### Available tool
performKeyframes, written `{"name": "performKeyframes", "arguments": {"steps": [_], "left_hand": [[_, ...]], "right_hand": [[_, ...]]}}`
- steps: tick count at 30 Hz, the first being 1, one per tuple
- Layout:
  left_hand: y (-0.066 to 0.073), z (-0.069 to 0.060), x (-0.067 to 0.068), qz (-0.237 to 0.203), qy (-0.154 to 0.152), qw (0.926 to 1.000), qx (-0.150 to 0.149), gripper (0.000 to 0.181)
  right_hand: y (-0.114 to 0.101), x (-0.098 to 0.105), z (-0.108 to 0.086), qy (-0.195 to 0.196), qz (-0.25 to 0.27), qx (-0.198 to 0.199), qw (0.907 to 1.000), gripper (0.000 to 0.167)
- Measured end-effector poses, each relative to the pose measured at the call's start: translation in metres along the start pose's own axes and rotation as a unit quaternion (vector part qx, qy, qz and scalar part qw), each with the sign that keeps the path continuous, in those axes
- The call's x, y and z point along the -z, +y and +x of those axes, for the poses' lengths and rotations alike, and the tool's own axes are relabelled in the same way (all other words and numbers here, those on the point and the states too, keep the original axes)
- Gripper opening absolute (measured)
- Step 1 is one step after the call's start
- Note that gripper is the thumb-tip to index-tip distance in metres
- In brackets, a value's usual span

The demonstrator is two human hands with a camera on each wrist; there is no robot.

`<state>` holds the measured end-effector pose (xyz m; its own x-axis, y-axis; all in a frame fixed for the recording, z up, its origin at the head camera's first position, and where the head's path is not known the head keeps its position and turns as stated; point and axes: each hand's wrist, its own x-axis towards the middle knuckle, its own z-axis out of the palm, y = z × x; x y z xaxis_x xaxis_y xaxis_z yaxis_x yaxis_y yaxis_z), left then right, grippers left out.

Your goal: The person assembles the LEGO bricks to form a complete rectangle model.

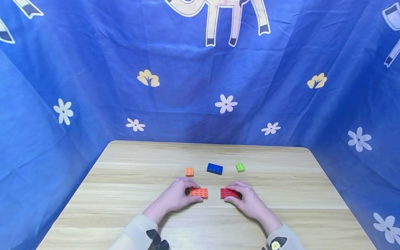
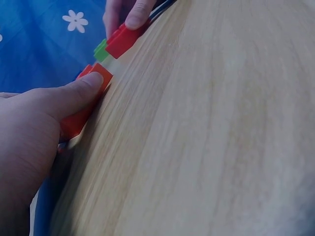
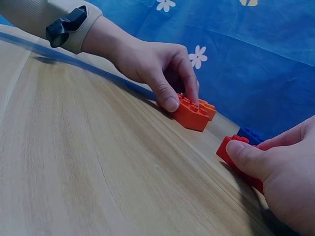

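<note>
In the head view my left hand [image 1: 178, 195] pinches a long orange-red brick [image 1: 199, 193] by its long sides, thumb on the near side. Facing it across a small gap, a red brick [image 1: 228, 193] is pinched by my right hand [image 1: 248, 201]. Both bricks lie studs up, end towards end, not touching. The left wrist view shows the left thumb on the orange-red brick [image 2: 74, 123] and the red brick [image 2: 122, 42] beyond. From the right wrist, the right thumb presses the red brick's [image 3: 227, 150] near side.
Behind the hands on the wooden table [image 1: 215, 225] lie a small orange brick [image 1: 189, 172], a long blue brick [image 1: 215, 168] and a small green brick [image 1: 240, 167]. A blue patterned cloth [image 1: 187, 86] hangs around the table's back and sides.
</note>
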<state>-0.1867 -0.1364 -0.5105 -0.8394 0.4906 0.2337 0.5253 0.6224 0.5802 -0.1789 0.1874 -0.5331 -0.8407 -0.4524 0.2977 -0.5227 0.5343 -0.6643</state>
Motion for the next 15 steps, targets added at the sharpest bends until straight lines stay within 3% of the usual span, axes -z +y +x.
{"name": "performKeyframes", "arguments": {"steps": [15], "left_hand": [[0.0052, 0.0031, -0.0021, 0.004, -0.005, 1.0000, 0.001, 0.045]], "right_hand": [[-0.0036, -0.0054, 0.0044, -0.007, 0.002, -0.008, 0.9999, 0.042]]}}
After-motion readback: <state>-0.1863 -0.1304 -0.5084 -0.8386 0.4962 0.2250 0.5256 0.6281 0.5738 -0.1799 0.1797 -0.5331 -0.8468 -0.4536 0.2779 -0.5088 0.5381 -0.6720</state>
